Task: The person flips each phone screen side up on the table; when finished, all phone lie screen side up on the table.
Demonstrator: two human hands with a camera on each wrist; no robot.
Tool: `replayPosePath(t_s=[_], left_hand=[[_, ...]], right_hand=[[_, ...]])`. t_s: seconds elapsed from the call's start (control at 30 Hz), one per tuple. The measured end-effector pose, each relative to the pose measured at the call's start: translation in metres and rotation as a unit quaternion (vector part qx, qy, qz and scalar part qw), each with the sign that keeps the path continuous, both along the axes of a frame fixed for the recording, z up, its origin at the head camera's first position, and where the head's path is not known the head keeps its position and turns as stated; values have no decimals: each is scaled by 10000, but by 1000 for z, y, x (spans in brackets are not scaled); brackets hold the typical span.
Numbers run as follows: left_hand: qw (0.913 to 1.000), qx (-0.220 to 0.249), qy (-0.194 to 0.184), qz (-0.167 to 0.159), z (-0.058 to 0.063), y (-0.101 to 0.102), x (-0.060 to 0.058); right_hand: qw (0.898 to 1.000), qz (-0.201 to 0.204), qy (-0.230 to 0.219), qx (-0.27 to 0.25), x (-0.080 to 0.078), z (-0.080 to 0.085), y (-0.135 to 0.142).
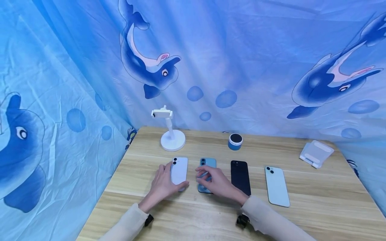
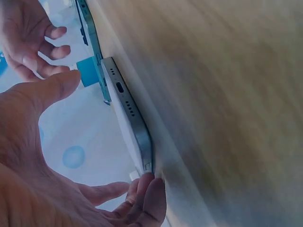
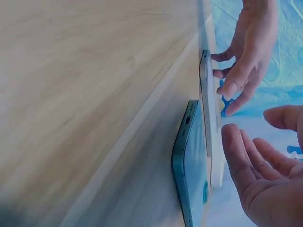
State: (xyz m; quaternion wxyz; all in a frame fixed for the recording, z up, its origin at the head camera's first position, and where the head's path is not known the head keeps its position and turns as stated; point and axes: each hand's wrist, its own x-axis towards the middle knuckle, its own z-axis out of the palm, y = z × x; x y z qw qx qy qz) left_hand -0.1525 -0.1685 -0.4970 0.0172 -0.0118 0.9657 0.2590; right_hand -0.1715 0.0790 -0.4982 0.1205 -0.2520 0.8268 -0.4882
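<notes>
A white smartphone [image 1: 179, 170] lies camera side up on the wooden table, and my left hand [image 1: 164, 182] spans its lower half. In the left wrist view, fingertips [image 2: 154, 198] are right at the phone's long side edge, while the thumb [image 2: 59, 87] stands apart above its other side. Beside it lies a blue-teal smartphone [image 1: 212, 163], also back up. Over this phone hovers my right hand [image 1: 218, 182], thumb and fingers apart with nothing between them. The right wrist view shows those fingers [image 3: 234, 146] raised off the teal phone [image 3: 191, 165].
Right of my hands lie a black smartphone [image 1: 240, 175] and a pale mint one [image 1: 277, 185]. Along the back stand a white phone stand [image 1: 173, 140], a small blue speaker [image 1: 235, 142] and a folded white stand [image 1: 316, 154]. A blue dolphin curtain [image 1: 256, 67] hangs behind the table.
</notes>
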Motion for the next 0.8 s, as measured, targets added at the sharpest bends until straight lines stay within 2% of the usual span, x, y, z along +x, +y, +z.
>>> replayPosePath(t_s=[0.17, 0.33, 0.6, 0.8], left_hand=[[9998, 172, -130, -29, -1, -3, -3], [9995, 200, -221, -42, -1, -4, -6], [9997, 113, -235, -2, -3, -4, -10], [9995, 112, -285, -47, -4, -2, -10]], right_hand=[[9994, -230, -153, -203, -11, -2, -19], [9961, -477, -704, -218, -21, -1, -33], [9871, -574, -1492, -80, -34, -4, -49], [9833, -673, -1690, -103, -40, -9, -57]])
